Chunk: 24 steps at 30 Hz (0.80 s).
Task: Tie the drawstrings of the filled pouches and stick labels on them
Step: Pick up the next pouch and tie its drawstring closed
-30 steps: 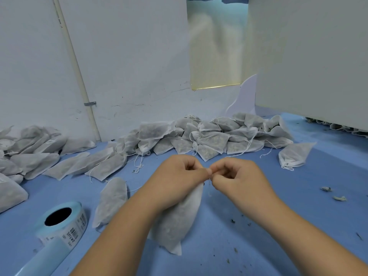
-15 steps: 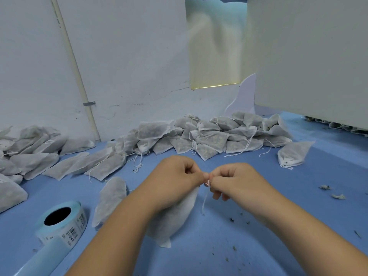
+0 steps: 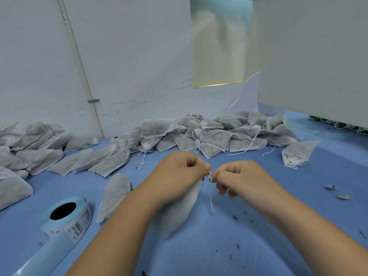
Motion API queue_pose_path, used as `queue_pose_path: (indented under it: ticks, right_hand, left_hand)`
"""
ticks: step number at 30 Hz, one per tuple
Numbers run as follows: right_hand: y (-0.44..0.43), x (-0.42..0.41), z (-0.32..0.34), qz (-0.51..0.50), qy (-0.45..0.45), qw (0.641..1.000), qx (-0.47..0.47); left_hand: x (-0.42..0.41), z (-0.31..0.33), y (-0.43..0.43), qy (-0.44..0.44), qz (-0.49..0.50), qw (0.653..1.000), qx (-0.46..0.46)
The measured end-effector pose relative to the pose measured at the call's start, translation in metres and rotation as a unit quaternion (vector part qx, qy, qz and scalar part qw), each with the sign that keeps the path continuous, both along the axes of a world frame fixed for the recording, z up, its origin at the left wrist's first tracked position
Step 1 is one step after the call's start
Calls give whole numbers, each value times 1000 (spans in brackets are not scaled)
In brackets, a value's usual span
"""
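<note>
Hanging over the near middle of the blue table [image 3: 219, 248], the filled pouch [image 3: 179, 212] is bunched at its neck. Its thin white drawstring [image 3: 210, 189] runs from that neck into both sets of fingertips, with one loose end trailing down beside the bag. The likeliest failure is a slipped knot — the cord looks fine and slick, so an uneven pull could free an end from the pinch, or cinch the loop off the neck and leave the mouth gaping. The dark crumbs [image 3: 236, 217] on the table suggest contents do escape. A hard tug might also tear the flimsy fabric. The left hand [image 3: 175, 176] is curled round the pouch's neck, fingertips nipping the string. The right hand [image 3: 243, 178] nearly touches it, thumb and forefinger pinching the cord, the other fingers loosely curled beneath. Outward lie a loose pouch [image 3: 115, 194] just to the left, the label roll [image 3: 67, 218] towards the near left corner, and a heap of pouches [image 3: 209, 134] along the far edge.
</note>
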State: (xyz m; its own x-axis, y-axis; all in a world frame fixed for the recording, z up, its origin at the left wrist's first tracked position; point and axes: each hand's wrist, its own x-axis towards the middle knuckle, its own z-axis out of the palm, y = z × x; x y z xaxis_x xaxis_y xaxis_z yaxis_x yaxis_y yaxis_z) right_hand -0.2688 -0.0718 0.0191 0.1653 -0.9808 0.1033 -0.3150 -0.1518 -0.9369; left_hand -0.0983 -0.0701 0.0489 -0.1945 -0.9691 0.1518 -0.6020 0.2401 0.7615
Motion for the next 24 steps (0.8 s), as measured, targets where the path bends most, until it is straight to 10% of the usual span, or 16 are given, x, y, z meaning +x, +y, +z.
queue_pose_path:
  ticks: [11, 24]
  right_hand:
    - [4, 0, 5, -1, -14, 998, -58]
    - [6, 8, -3, -94, 50, 965, -241]
  left_hand:
    - [-5, -6, 1, 282, -46, 939, 192]
    - [-8, -9, 1, 296, -12, 941, 166]
